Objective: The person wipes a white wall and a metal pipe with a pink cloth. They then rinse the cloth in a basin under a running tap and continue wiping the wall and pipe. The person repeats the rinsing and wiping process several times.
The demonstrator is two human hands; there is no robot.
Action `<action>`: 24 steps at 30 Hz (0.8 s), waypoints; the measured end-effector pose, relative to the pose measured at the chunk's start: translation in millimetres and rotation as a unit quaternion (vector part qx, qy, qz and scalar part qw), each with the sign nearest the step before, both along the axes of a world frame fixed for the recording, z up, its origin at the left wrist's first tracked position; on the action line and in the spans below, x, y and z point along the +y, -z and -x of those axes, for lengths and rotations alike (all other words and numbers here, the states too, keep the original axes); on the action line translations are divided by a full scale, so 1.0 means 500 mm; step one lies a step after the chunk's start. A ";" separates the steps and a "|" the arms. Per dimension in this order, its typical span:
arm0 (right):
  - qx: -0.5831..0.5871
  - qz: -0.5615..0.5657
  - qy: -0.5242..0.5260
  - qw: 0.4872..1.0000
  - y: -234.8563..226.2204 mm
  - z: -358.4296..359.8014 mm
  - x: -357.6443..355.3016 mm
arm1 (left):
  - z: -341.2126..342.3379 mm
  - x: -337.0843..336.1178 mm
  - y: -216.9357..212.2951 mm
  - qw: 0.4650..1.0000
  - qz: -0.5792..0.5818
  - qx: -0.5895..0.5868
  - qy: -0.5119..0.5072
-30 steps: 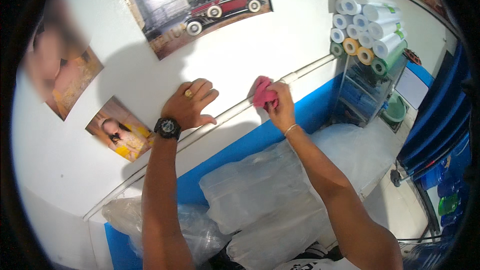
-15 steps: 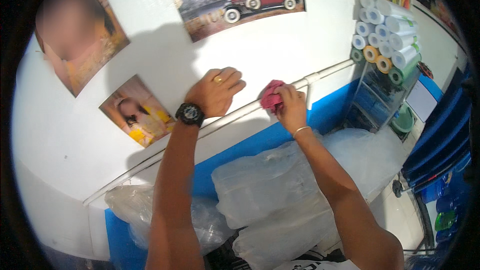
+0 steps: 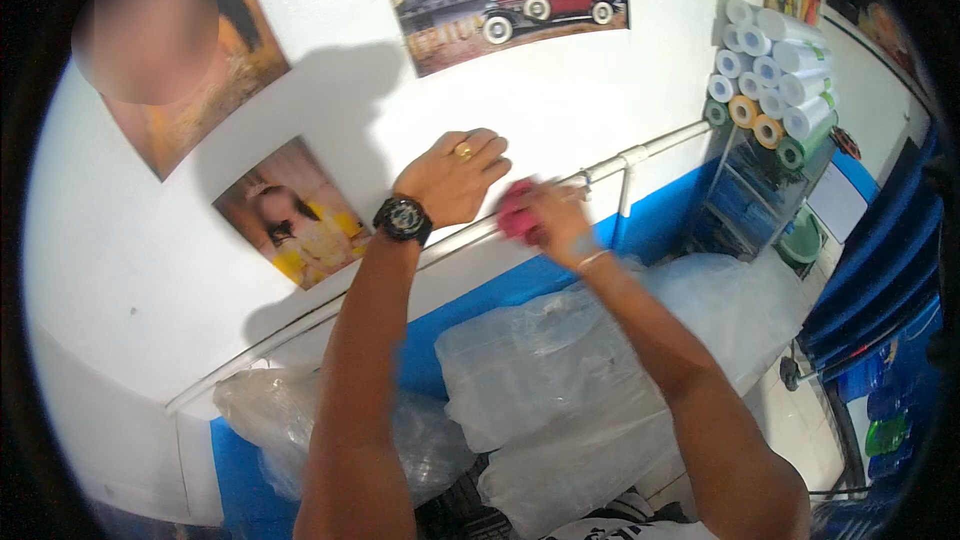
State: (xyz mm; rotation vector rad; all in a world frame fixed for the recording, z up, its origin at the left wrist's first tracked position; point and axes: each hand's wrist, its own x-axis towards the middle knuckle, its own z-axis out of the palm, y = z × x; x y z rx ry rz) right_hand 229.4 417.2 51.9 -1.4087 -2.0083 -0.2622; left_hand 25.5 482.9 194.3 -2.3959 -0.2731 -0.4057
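My right hand (image 3: 562, 225), blurred by motion, grips a crumpled red cloth (image 3: 517, 212) over the white pipe (image 3: 460, 238) that runs slanting along the wall. To the left of the cloth, my left hand (image 3: 448, 178) rests against the white wall (image 3: 505, 95) just above that pipe. Its fingers are curled in, and nothing shows in them; the palm side is hidden. A ring and a black wristwatch (image 3: 402, 219) are on this hand and wrist.
Posters (image 3: 295, 212) and a car picture (image 3: 530, 0) hang on the wall. Large clear plastic bags (image 3: 540, 370) fill the space below my arms. To the right, stacked rolls (image 3: 770, 70) sit on a metal rack (image 3: 735, 190), near a green basin (image 3: 800, 238) and blue curtain (image 3: 860, 270).
My right hand has moved left along the pipe with the red cloth, closer to my left hand. The whole view has shifted slightly; my left hand keeps its pose at the wall.
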 end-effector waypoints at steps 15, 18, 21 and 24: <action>0.054 -0.184 -0.155 0.969 0.005 0.224 -0.010 | 0.004 0.006 0.001 0.999 -0.016 -0.022 0.031; 0.111 -0.040 -0.065 0.991 -0.026 -0.007 -0.010 | 0.007 0.009 0.003 0.998 0.020 -0.026 0.052; 0.094 -0.162 0.147 0.971 -0.015 -0.065 0.002 | 0.007 0.010 0.005 0.999 0.002 -0.024 0.041; 0.171 -0.264 0.071 0.947 0.007 0.073 0.017 | 0.003 0.008 0.007 0.999 0.000 -0.024 0.036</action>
